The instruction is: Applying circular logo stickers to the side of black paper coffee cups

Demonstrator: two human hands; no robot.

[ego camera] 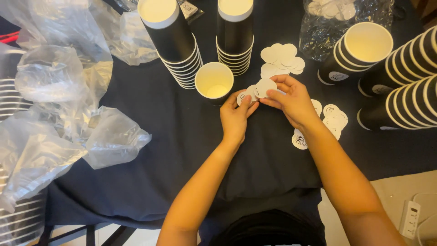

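Nearest, both hands meet mid-worktop: left hand (235, 119) and right hand (291, 102) pinch round white paper stickers (260, 87) in narrow fingers. Just beyond stands one open black paper cup (214, 82); farther, stickered cups (359, 50) lie right, unlabelled stacks (175, 43) remain.

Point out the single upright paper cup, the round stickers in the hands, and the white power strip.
Upright paper cup (214, 80): head view, on its pale inside.
Round stickers (263, 86): head view, on the white disc between both hands.
White power strip (410, 219): head view, on its top face.
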